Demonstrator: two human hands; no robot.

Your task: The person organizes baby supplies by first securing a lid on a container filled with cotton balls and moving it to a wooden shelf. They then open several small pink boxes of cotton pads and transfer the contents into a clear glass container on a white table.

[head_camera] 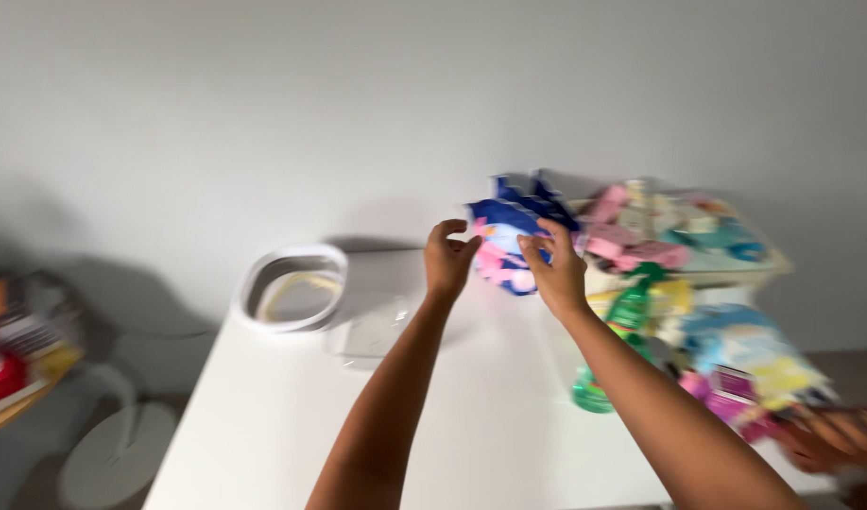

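Both the left hand (pixel 449 257) and the right hand (pixel 556 269) grip a crinkly blue-and-pink plastic packet (pixel 505 244) above the far side of the white table (pixel 291 416). Judging by the paired pinch, opening it is under way; pulling apart evenly seems needed.

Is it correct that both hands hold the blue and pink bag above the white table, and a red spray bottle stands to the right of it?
Not quite: the spray bottle is green, not red, as the head view shows. The rest stands: the left hand and the right hand hold the blue and pink bag above the white table.
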